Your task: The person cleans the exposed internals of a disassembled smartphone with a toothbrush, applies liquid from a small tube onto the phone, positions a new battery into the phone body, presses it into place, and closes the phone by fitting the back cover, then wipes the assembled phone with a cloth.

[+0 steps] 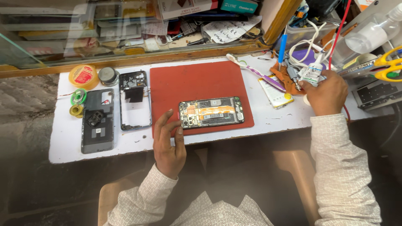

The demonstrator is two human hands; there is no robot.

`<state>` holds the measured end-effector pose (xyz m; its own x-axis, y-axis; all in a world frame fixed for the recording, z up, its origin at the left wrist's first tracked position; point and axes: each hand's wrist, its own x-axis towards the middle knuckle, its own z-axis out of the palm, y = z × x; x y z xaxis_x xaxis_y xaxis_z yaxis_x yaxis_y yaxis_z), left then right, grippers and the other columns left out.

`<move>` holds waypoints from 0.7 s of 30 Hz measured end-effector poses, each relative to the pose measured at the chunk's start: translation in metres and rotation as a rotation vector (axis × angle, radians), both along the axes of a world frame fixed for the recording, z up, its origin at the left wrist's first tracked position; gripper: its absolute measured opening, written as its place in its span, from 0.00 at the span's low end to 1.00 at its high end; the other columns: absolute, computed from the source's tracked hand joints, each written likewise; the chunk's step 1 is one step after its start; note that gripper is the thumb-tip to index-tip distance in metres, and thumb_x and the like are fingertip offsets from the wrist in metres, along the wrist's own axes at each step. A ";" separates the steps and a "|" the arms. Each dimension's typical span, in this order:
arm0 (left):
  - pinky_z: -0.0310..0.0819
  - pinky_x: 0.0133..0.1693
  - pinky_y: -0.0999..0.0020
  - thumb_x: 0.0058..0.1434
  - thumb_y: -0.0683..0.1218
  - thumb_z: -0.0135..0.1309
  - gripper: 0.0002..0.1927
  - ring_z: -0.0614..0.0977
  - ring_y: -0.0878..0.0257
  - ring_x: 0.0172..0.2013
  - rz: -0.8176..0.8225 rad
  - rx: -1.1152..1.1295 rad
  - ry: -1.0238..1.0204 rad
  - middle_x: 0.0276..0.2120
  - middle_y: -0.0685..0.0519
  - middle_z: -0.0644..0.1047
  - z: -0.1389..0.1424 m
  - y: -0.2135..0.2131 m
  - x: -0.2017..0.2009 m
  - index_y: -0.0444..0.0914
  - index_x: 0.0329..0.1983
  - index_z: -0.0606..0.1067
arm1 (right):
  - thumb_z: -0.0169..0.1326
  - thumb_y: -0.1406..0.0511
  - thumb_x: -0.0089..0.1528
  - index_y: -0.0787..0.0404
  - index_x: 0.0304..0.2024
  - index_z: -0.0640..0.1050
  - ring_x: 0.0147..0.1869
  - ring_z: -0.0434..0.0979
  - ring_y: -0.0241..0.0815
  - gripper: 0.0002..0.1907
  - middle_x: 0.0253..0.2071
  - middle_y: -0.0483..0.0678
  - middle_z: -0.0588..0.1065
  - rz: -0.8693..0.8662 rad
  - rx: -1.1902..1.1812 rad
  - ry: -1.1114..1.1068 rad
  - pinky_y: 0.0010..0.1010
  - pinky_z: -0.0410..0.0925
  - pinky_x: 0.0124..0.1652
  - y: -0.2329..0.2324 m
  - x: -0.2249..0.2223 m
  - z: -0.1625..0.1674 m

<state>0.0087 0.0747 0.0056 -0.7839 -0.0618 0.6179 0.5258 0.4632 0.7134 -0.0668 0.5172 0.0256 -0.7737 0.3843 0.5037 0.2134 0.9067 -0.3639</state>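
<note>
Head view: the left hand (168,144) is lying unclenched, fingertips steadying the opened phone (211,112) just ahead on the mat (201,81). The right hand (326,93) is gripping a small bottle (312,74), probably glue; squeezing carelessly could be spilling drops onto exposed circuitry.

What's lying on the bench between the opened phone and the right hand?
In the head view, between the opened phone and the right hand: red mat, bare white bench, and a flat battery pack.
</note>
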 end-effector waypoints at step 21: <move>0.46 0.67 0.32 0.58 0.76 0.49 0.40 0.56 0.35 0.71 -0.072 -0.721 -0.062 0.72 0.39 0.56 0.035 0.019 -0.038 0.44 0.59 0.78 | 0.61 0.72 0.72 0.72 0.54 0.71 0.44 0.76 0.30 0.13 0.47 0.48 0.77 0.439 -0.614 0.348 0.20 0.70 0.44 -0.030 0.035 0.013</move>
<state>-0.0294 0.0934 0.0411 -0.8052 0.3975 0.4399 0.5416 0.7952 0.2727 -0.0317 0.4870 0.0387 -0.7560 0.3685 0.5410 -0.3294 0.5001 -0.8009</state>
